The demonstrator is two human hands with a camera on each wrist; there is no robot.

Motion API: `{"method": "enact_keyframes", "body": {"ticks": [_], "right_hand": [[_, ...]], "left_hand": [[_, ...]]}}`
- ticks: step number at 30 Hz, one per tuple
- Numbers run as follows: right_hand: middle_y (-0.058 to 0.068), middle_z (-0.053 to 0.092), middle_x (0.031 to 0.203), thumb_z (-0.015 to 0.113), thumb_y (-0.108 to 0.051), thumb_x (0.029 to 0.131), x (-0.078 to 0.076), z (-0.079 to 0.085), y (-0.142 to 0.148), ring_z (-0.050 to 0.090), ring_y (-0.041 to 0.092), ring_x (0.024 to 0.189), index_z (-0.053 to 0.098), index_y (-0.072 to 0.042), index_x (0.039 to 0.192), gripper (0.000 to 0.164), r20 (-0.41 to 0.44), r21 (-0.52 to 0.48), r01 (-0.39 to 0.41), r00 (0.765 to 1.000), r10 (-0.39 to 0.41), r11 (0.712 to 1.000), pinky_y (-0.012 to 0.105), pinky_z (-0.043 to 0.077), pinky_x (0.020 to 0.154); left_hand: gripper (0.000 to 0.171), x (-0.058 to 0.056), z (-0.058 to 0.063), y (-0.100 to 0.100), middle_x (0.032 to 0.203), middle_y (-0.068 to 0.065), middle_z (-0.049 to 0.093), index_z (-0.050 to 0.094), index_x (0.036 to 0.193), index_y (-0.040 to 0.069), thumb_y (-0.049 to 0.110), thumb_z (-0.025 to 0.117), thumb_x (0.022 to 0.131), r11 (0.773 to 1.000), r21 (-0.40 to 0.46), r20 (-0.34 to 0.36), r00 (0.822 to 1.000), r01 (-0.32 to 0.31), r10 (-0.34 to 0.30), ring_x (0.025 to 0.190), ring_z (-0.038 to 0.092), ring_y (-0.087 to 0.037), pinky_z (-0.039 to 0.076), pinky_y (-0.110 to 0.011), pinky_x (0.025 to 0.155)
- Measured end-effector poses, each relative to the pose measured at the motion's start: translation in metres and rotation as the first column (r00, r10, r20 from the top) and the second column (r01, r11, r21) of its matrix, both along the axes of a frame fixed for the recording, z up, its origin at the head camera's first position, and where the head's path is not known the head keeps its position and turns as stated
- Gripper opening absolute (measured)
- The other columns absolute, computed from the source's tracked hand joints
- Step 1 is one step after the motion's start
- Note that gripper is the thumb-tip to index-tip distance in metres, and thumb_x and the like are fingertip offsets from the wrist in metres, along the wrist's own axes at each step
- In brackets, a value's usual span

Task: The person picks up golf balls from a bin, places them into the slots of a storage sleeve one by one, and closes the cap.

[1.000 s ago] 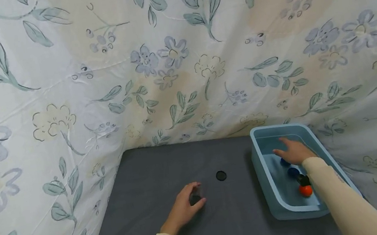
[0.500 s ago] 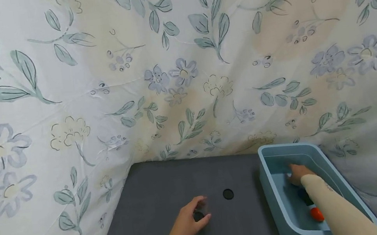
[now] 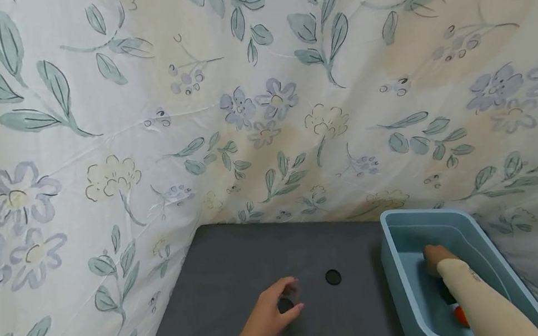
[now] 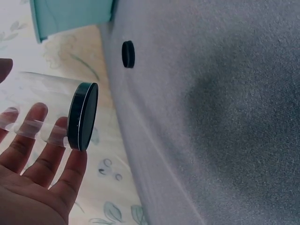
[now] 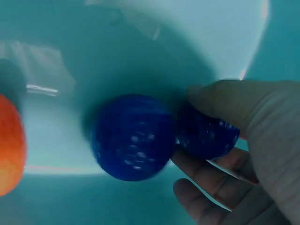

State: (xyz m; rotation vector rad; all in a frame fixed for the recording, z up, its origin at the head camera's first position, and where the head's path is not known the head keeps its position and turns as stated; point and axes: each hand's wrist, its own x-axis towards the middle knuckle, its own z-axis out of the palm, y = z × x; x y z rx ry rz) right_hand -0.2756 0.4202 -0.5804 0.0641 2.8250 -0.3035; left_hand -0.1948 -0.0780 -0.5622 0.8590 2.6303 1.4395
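My left hand point(image 3: 269, 316) grips a clear plastic jar point(image 4: 51, 93) above the dark table. Its fingers curl round the transparent wall, and a black disc-shaped end point(image 4: 83, 117) faces the table in the left wrist view. Inside the light-blue bin point(image 3: 404, 280), my right hand point(image 3: 438, 259) pinches a blue dimpled ball point(image 5: 205, 133) between thumb and fingers. A second blue dimpled ball point(image 5: 133, 138) sits right beside it on the bin floor. Farther off in the bin lies an orange-red ball point(image 5: 9, 145), partly hidden by my right sleeve in the head view.
A round black lid point(image 3: 333, 277) lies flat on the dark cloth-covered table point(image 3: 269, 252), between my left hand and the bin. Floral fabric point(image 3: 248, 165) hangs behind the table and along its sides. The bin's walls point(image 3: 404, 286) surround my right hand.
My right hand has moved down inside the bin, and its fingers have closed round a blue ball. The left hand keeps its grip on the jar. The head view has shifted slightly.
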Motion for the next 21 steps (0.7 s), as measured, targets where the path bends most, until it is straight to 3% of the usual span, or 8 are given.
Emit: {"method": "enact_keyframes", "body": {"ticks": [8, 15, 21], "right_hand": [[0.026, 0.067, 0.093, 0.077, -0.004, 0.086, 0.001, 0.038, -0.012, 0.066, 0.033, 0.080, 0.062, 0.015, 0.106, 0.032, -0.072, -0.091, 0.032, 0.997, -0.038, 0.995, 0.050, 0.058, 0.070], [0.020, 0.067, 0.090, 0.074, -0.017, 0.091, 0.014, 0.077, -0.033, 0.061, 0.026, 0.073, 0.063, 0.009, 0.107, 0.031, -0.183, -0.122, -0.022, 0.983, -0.001, 0.992, 0.041, 0.057, 0.063], [0.020, 0.069, 0.094, 0.074, -0.023, 0.095, 0.036, 0.104, -0.052, 0.063, 0.027, 0.077, 0.065, 0.005, 0.108, 0.032, -0.244, -0.127, -0.030, 0.970, -0.002, 0.991, 0.046, 0.059, 0.067]], "left_hand": [[0.047, 0.002, 0.002, 0.004, 0.126, 0.005, 0.067, 0.056, 0.140, 0.025, 0.041, 0.071, 0.099, 1.000, -0.015, -0.032, 0.999, 0.006, -0.006, 0.114, 0.068, -0.020, 0.058, -0.037, 0.096], [0.049, -0.002, 0.010, 0.007, 0.126, 0.006, 0.066, 0.055, 0.141, 0.026, 0.038, 0.073, 0.098, 1.000, -0.013, -0.045, 0.999, -0.001, 0.000, 0.114, 0.068, -0.014, 0.059, -0.037, 0.096], [0.050, -0.001, 0.009, 0.010, 0.129, 0.005, 0.066, 0.054, 0.143, 0.025, 0.039, 0.073, 0.098, 1.000, -0.020, -0.020, 1.000, 0.019, -0.019, 0.117, 0.068, -0.017, 0.058, -0.044, 0.098]]}}
